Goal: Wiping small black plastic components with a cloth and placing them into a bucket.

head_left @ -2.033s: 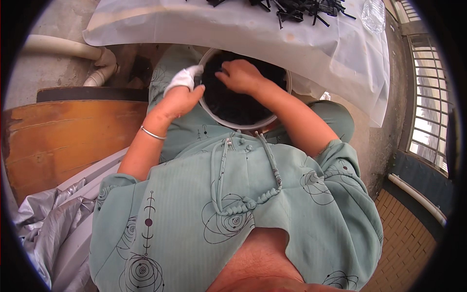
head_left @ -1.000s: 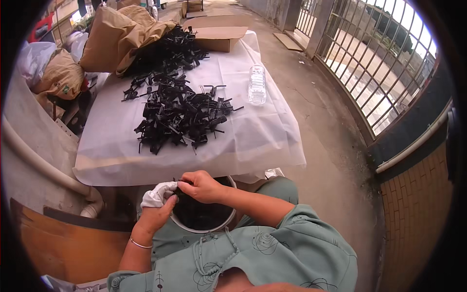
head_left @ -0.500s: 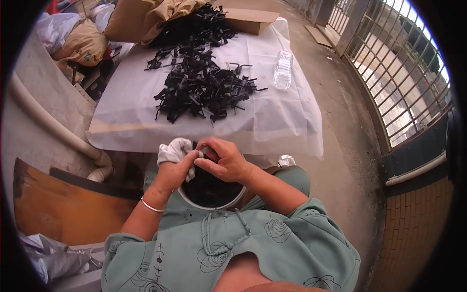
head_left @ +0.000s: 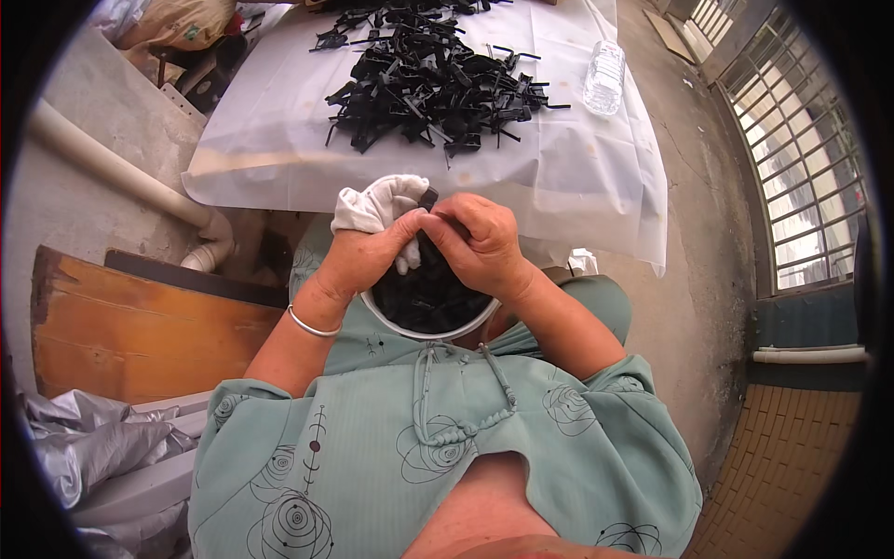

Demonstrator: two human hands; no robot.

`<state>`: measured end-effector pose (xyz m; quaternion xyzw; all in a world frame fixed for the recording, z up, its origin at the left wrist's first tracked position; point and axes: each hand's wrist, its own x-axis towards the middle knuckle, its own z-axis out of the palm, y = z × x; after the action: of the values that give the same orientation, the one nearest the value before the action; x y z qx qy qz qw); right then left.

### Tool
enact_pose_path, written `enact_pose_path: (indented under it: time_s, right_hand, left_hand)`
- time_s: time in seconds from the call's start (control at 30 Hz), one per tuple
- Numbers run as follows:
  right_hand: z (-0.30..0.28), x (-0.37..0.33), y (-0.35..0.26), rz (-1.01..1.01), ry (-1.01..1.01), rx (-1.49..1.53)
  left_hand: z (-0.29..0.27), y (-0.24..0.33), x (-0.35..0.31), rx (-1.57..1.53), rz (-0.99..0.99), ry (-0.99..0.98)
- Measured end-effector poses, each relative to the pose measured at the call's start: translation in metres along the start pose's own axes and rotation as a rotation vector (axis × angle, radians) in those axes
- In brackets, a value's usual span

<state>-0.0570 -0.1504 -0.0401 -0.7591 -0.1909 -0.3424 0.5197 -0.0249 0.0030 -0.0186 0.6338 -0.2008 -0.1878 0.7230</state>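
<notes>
My left hand (head_left: pixel 358 259) has a white cloth glove (head_left: pixel 377 203) over its fingers, while the thumb is bare. It is closed on a small black plastic part (head_left: pixel 428 197), whose end sticks up between my hands. Bare and with fingers curled, my right hand (head_left: pixel 484 244) pinches at the same part, its thumb meeting the left thumb. Most of the part is hidden by the fingers. Right below, a white-rimmed bucket (head_left: pixel 424 334) sits between my legs with several black pieces (head_left: pixel 428 293) in it.
Ahead, a table under a white plastic sheet (head_left: pixel 270 172) bears a heap of black plastic parts (head_left: pixel 438 88). A clear bottle (head_left: pixel 604 79) lies to its right. At left are a pipe (head_left: pixel 121 172) and an orange-brown board (head_left: pixel 158 326); barred railings (head_left: pixel 810 158) stand at right.
The view has tipped down, so the table and heap sit higher in the picture. Both hands stay together over the bucket, and the black part's end now shows more plainly between them.
</notes>
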Motion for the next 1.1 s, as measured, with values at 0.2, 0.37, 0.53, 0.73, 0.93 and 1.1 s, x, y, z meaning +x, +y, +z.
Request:
enact_pose_path:
  time_s: [0.2,0.37,0.53,0.73,0.93,1.1]
  right_hand:
    - [-0.001,0.001,0.004,0.531,-0.041,0.217]
    - [-0.006,0.003,0.009,0.382,-0.161,0.258]
    - [-0.003,0.002,0.008,0.437,-0.317,0.18]
    - [0.017,-0.013,0.021,0.621,-0.221,0.373]
    - [0.014,-0.005,0.012,0.739,-0.251,0.518]
    - [-0.017,0.013,0.01,0.531,-0.363,0.031]
  left_hand:
    - [-0.001,0.006,-0.002,-0.024,-0.069,-0.116]
    - [0.0,0.005,0.0,0.111,-0.043,-0.017]
    - [0.001,-0.007,0.003,0.449,0.121,0.126]
    - [-0.001,-0.017,0.005,0.92,0.466,0.122]
    - [-0.002,-0.02,-0.002,0.779,0.322,0.12]
    - [-0.006,-0.008,0.014,0.181,0.188,0.077]
